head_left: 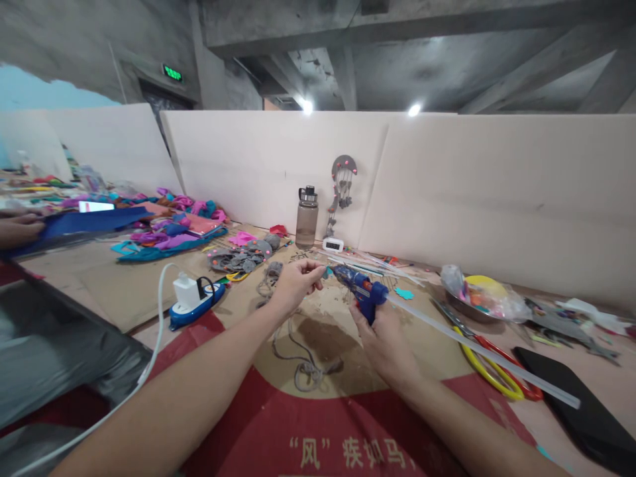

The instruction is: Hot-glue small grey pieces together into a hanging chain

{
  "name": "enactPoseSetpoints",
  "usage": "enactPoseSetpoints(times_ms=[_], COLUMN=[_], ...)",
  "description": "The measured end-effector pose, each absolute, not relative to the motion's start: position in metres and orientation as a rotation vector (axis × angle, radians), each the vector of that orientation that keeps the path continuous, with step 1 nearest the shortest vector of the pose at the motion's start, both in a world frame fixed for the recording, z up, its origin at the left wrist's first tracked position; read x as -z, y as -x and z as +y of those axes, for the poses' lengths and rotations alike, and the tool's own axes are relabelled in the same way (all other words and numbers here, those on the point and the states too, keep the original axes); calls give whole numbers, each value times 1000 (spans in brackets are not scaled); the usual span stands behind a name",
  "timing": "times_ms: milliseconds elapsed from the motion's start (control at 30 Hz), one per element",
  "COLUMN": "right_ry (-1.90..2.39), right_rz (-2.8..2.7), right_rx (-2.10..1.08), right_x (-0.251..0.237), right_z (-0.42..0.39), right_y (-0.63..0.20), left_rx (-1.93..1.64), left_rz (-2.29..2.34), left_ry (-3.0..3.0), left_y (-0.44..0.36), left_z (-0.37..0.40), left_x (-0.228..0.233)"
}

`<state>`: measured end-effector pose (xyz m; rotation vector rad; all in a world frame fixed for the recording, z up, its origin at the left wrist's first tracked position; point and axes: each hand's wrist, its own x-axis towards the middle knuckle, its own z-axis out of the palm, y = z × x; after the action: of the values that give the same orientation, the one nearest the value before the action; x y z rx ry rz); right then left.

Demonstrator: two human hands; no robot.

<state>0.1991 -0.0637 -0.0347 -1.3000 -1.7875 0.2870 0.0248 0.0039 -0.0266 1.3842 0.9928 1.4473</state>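
By the right hand (pixel 382 336), a blue glue gun (pixel 366 298) is gripped around its handle, its nozzle turned toward the left hand (pixel 297 281). From the back of the gun a long translucent glue stick (pixel 462 334) is extended to the right, across the red and yellow scissor handles (pixel 515 393). By the left hand, with thumb and fingertips drawn together, a small teal piece (pixel 328 271) is pinched just in front of the nozzle; whether the two are touching cannot be told. Below the hands, a looped grey cord (pixel 308 372) is laid on a tan and red printed sheet (pixel 243 430). To the right of the gun, a teal flower cut-out (pixel 404 293) is laid flat. On the left, a white plug (pixel 186 291) is seated in a blue power strip (pixel 199 311), and grey pieces (pixel 241 260) with pink dots are heaped farther back. Beside a small white digital clock (pixel 332 245), a bottle (pixel 307 224) is stood upright; above the clock, a grey crescent ornament (pixel 342 162) is hung against a pale panel (pixel 238 165). At the far left, blue cloth (pixel 82 225) is held by another person's hand (pixel 20 230).
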Motion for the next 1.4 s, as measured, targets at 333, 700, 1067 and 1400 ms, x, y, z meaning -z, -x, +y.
enactPoseSetpoints(times_ms=[333,700,1067,1400], right_ry=[1282,1279,1278,1291], right_rz=[-1802,-1808,-1801,-1789], right_rx=[-293,-253,-239,-252], right_x=[35,36,37,36], right_z=[-64,-64,-64,-66], right_y=[-199,-197,-197,-197], left_rx=[-1446,-1456,-1448,-1452], left_rz=[1002,996,984,987], left_ry=[-1391,-1414,-1408,-1390], left_y=[-24,-23,-23,-24], left_z=[6,7,7,7], left_x=[28,29,29,28])
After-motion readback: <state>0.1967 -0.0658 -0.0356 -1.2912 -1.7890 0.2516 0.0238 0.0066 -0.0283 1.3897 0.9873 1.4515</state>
